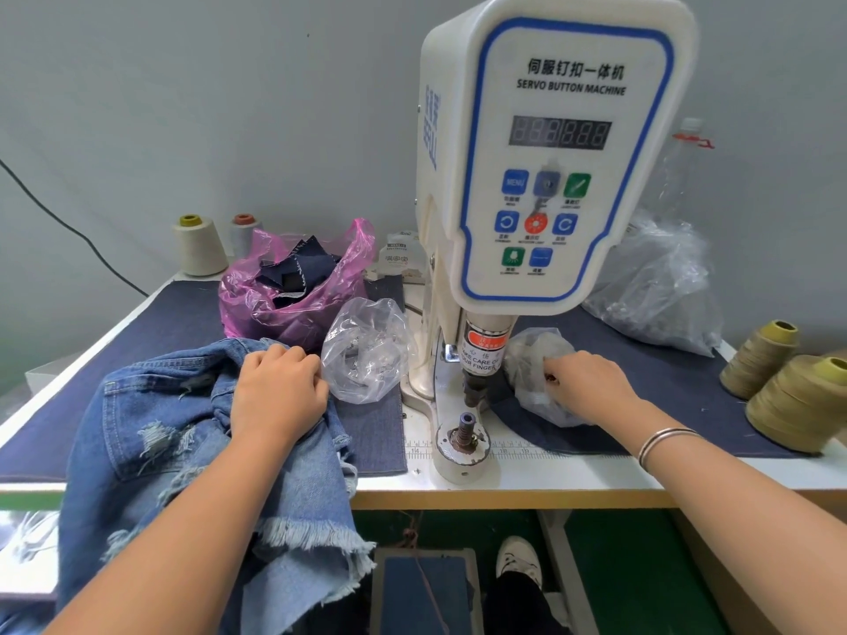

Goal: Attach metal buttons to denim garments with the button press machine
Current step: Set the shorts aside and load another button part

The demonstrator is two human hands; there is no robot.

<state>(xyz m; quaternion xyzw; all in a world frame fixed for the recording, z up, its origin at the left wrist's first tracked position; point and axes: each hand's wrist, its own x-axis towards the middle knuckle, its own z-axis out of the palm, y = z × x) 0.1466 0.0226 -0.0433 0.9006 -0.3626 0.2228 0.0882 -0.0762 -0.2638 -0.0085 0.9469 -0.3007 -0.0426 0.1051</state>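
The left hand (275, 396) has its grip curled onto the denim garment (192, 456), which drapes over the worktop's (527, 478) front edge left of the button machine (550, 153). The right hand (591, 387) reaches into a small clear bag (534, 359) beside the machine's post, fingertips pinched together inside; I cannot tell whether they hold a button.

Our right hand (591, 389) hides its fingers inside the clear bag (538, 378) at 3 o'clock; contents too blurred to tell.

1 head-worn camera looks forward and down, close over the button machine (550, 176) and table (527, 478).
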